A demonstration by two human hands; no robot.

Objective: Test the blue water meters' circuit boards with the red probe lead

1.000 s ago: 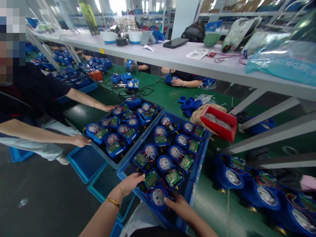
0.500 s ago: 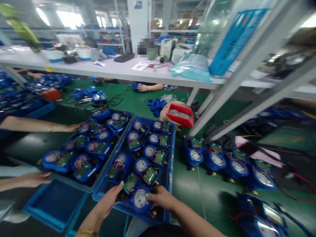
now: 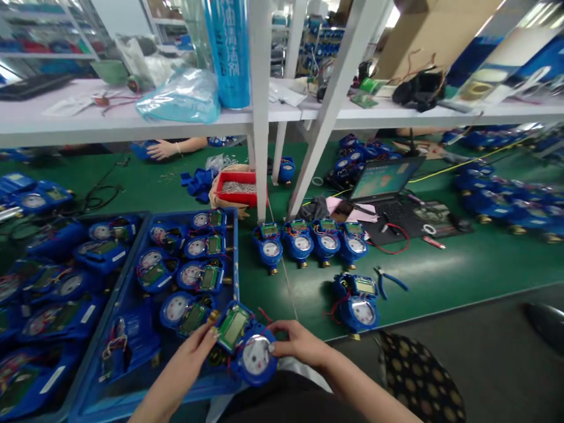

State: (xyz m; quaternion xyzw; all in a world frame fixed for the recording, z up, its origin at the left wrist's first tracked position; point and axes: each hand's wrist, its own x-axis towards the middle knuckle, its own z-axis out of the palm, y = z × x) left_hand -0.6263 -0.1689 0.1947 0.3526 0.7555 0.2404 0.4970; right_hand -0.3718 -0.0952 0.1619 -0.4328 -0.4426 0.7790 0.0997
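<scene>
Water meter (image 3: 249,346), blue-cased with its electronics bare, is pinched between two hands. The left hand (image 3: 191,355) presses its fingertips to the side of the display board (image 3: 234,326); the right hand (image 3: 302,341) has its thumb on the edge of the round dial (image 3: 257,354), its other fingers mostly out of my sight. So the meter lies squarely between the two, dial toward the right.

Beneath it is the near right corner of the blue tray (image 3: 237,252); I can't tell whether it touches the rim. From where I stand, the handling looks partway along: this one is in hand, while a row of four meters (image 3: 301,242) stands on the green bench (image 3: 304,294) beyond the tray's right edge, and a single meter (image 3: 362,311) sits near the bench's front edge, pliers (image 3: 394,280) just beside it. Several more meters (image 3: 154,270) lie in the tray; a second tray (image 3: 100,326), along its left edge, holds others. Just past the tray's far right corner is a red bin (image 3: 238,198) of small metal parts (image 3: 239,188).
</scene>
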